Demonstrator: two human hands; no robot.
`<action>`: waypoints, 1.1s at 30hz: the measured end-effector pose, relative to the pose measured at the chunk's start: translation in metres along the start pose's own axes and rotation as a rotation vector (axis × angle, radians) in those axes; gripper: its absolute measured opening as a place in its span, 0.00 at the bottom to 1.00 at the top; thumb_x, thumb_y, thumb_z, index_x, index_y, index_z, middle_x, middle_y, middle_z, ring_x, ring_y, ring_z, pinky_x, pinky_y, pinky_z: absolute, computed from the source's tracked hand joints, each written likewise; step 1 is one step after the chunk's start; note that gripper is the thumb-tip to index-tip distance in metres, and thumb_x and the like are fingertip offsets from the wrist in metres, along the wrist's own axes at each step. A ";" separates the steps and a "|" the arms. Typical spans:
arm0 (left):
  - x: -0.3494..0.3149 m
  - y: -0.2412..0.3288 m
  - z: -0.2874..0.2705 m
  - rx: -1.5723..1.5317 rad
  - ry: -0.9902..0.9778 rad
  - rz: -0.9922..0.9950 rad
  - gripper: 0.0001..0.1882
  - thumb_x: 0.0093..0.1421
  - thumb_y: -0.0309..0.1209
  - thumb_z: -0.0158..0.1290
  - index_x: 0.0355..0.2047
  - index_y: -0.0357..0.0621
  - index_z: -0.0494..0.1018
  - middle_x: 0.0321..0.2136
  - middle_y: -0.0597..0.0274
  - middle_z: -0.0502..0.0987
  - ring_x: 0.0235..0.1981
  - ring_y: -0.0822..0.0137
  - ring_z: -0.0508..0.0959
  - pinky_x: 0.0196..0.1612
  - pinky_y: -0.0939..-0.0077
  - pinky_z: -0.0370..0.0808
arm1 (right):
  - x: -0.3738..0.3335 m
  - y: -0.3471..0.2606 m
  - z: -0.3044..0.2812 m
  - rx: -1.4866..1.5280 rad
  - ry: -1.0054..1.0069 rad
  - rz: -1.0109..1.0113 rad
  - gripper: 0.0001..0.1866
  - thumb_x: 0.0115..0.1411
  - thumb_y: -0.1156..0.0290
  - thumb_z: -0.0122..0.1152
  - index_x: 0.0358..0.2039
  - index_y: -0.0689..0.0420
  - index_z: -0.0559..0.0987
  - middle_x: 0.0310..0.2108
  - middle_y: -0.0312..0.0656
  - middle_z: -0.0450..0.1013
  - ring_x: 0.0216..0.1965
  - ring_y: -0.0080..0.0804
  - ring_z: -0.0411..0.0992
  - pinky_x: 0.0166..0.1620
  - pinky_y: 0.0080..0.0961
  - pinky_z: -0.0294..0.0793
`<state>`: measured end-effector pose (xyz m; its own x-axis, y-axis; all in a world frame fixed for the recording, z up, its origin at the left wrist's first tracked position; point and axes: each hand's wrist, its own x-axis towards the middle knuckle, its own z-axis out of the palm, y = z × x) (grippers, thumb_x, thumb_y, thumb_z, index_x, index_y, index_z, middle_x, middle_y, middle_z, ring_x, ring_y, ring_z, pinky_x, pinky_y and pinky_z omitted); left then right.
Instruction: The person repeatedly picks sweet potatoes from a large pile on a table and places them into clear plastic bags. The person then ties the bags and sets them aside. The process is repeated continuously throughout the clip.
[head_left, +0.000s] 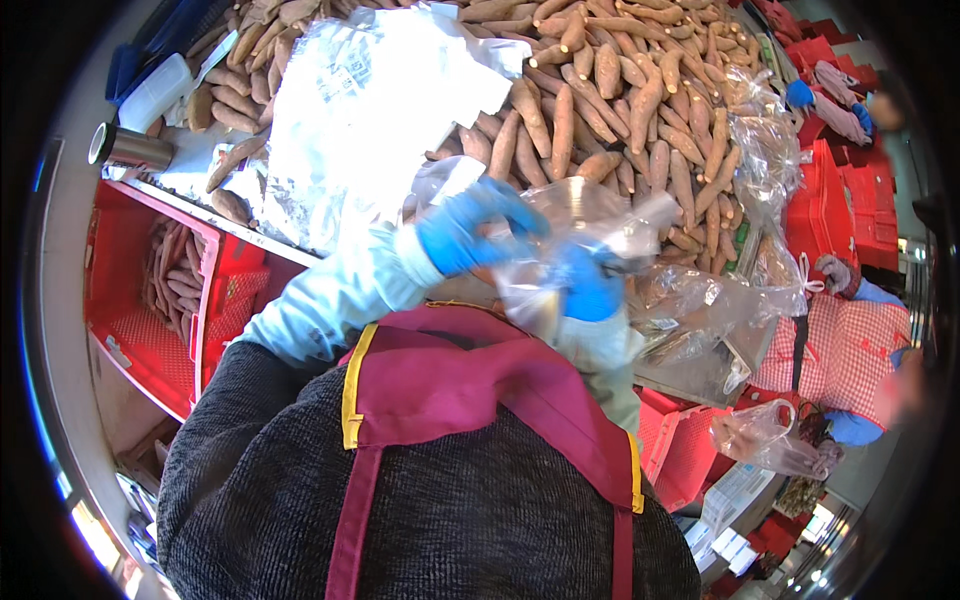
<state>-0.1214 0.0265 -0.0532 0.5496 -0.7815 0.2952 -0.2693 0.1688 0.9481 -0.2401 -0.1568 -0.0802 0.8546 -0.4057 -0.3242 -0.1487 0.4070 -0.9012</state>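
Both my hands wear blue gloves, with pale blue sleeves over the forearms, and work at a clear plastic bag in front of my chest. My left hand has its fingers curled at the bag's left side and grips the film. Close to its right, my right hand is closed on the same bag, its fingers partly covered by film and blurred. What the bag holds, if anything, I cannot make out. Beyond the hands lies a large heap of sweet potatoes. A stack of white plastic bags rests left of it.
At the left stand a metal flask and a red crate holding sweet potatoes. Loose clear bags lie on the table's right. Another person in a red checked garment is at the right, near red crates.
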 end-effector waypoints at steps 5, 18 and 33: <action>0.000 0.001 0.012 -0.070 0.083 -0.079 0.05 0.45 0.22 0.53 0.17 0.41 0.67 0.16 0.67 0.63 0.20 0.74 0.63 0.24 0.81 0.61 | 0.001 0.009 0.008 -0.307 0.099 -0.362 0.07 0.43 0.76 0.61 0.16 0.56 0.71 0.16 0.32 0.66 0.15 0.17 0.62 0.17 0.15 0.60; -0.025 0.018 -0.039 0.542 0.336 -0.040 0.38 0.37 0.34 0.63 0.49 0.43 0.59 0.46 0.58 0.63 0.45 0.64 0.64 0.48 0.71 0.60 | -0.011 -0.048 -0.011 -0.007 0.219 -0.363 0.09 0.48 0.79 0.54 0.15 0.52 0.68 0.14 0.33 0.63 0.13 0.15 0.58 0.17 0.12 0.59; -0.058 0.004 -0.094 -0.452 0.009 -0.607 0.14 0.49 0.32 0.50 0.34 0.36 0.72 0.38 0.52 0.72 0.34 0.65 0.74 0.36 0.77 0.71 | -0.005 0.023 -0.053 -0.240 0.085 -0.077 0.04 0.48 0.82 0.55 0.23 0.58 0.74 0.22 0.35 0.71 0.24 0.19 0.66 0.32 0.15 0.67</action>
<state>-0.0802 0.1295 -0.0555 0.5050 -0.8112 -0.2949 0.4322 -0.0581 0.8999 -0.2747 -0.1887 -0.1148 0.8249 -0.4991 -0.2654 -0.2067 0.1707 -0.9634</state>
